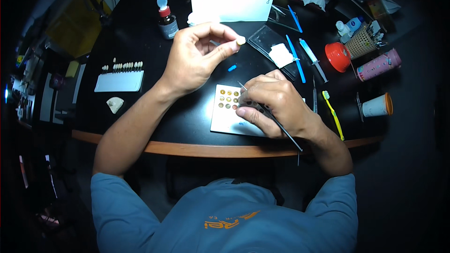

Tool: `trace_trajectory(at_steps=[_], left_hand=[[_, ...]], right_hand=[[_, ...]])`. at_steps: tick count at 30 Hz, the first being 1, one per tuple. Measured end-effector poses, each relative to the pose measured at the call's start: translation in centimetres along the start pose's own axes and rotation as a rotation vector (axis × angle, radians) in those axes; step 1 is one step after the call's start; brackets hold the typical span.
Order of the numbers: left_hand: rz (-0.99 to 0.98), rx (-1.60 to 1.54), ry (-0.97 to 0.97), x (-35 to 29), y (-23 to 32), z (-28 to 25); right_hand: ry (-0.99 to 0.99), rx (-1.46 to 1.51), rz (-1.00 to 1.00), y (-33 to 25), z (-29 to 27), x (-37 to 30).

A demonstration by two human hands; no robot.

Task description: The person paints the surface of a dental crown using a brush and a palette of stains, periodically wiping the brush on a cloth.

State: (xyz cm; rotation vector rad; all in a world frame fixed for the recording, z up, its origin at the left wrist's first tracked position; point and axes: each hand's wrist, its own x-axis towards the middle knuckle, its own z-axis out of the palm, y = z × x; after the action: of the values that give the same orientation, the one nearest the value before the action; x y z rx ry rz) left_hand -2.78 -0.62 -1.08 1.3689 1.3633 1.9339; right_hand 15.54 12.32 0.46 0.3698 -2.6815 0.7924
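Raised over the middle of the table, my left hand (194,58) pinches a small ivory dental crown (241,40) between thumb and fingertips. My right hand (276,103) is closed around a thin, dark-handled tool (285,132), its pointed end up and to the left; whether it is a fine brush cannot be made out. That hand is over a white palette (224,124) with rows of round yellow, brown and reddish colour spots, and covers its right part. A small blue piece (232,68) lies between the two hands.
Left of my arm are a white shade guide (119,81) with tooth tabs and a plaster piece (115,104). A dropper bottle (168,24) and white spiral pad (232,0) stand behind. To the right are a syringe (313,60), yellow toothbrush (333,115), red bowl (337,57) and cup (376,106).
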Motion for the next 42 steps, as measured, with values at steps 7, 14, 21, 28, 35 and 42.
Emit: trace_trajectory(at_steps=[7,14,21,28,35,42], left_hand=[[0.068,-0.008,-0.062,-0.2,-0.1,0.2],[0.055,-0.033,-0.060,-0.1,-0.3,0.0],[0.060,-0.013,-0.074,-0.2,-0.2,0.2],[0.022,-0.071,-0.067,-0.6,-0.1,0.7],[-0.049,-0.208,-0.135,-1.2,0.7,1.9],[0.002,-0.245,-0.134,-1.5,0.3,2.4]], right_hand=[[0.172,-0.113,-0.050,0.9,-0.9,0.0],[0.031,-0.056,0.028,0.8,0.5,0.0],[0.002,0.044,0.053,0.7,0.5,0.1],[0.380,0.221,0.210,0.3,-0.8,0.4],[0.646,0.247,-0.197,0.2,-1.7,0.3],[0.662,0.261,-0.286,-0.6,-0.6,0.5]])
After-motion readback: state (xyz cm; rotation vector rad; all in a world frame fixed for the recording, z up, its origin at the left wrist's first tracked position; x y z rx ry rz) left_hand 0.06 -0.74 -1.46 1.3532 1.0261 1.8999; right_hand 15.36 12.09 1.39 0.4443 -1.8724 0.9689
